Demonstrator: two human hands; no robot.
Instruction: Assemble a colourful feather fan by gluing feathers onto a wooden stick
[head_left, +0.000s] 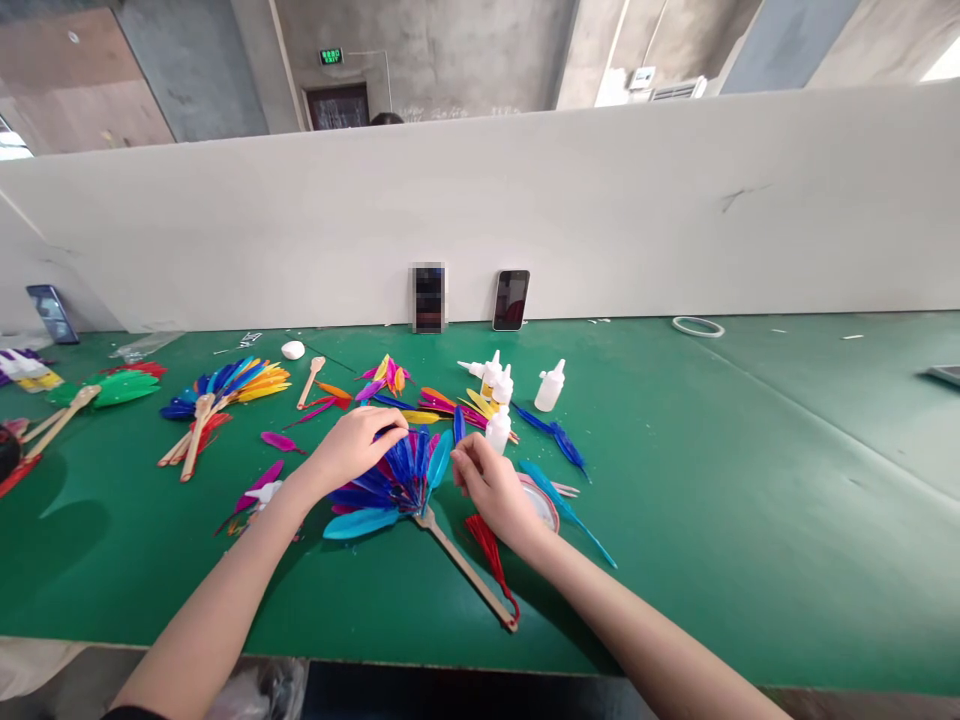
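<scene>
A feather fan [397, 480] with blue, magenta and turquoise feathers lies on the green table [712, 480], its wooden handle [469, 575] pointing toward me with a red tassel [491, 555] beside it. My left hand [352, 445] lies over the fan's blue feathers, fingers curled down on them. Just right of the fan, my right hand [491, 485] pinches the edge of a turquoise feather [439, 458].
Several white glue bottles [499, 385] and loose coloured feathers [555, 440] lie behind the fan. Finished fans [225, 385] and wooden handles lie to the left. Two phones [511, 299] lean on the white partition. A tape ring [697, 326] sits far right.
</scene>
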